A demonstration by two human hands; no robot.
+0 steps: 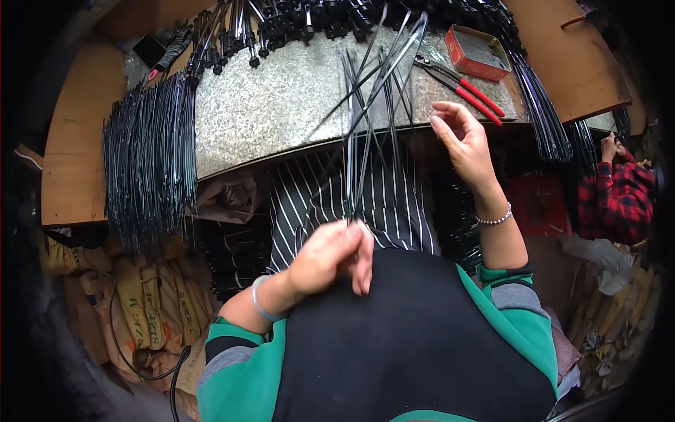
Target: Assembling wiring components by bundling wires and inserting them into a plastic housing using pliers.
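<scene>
Open tabletop [260, 105] left, black rods [362, 116] (crossing the edge) mid-table, pliers [479, 96] right.

Across the middle of the grey speckled bench [246, 105] lies a loose bundle of thin dark strands [350, 162], its near part hanging past the front edge above the black-and-white striped cloth [302, 204]. Right of it lie black pliers with red handles [479, 106]; just behind these stands an open red rectangular box [485, 70]. Dense dark rods [151, 148] hang at the left, beside a flat brown wooden panel [77, 141] and above tan sacks [140, 295]. Knob-ended black rods [309, 21] line the back, and long glossy dark rods [545, 119] hang right of the pliers.
</scene>
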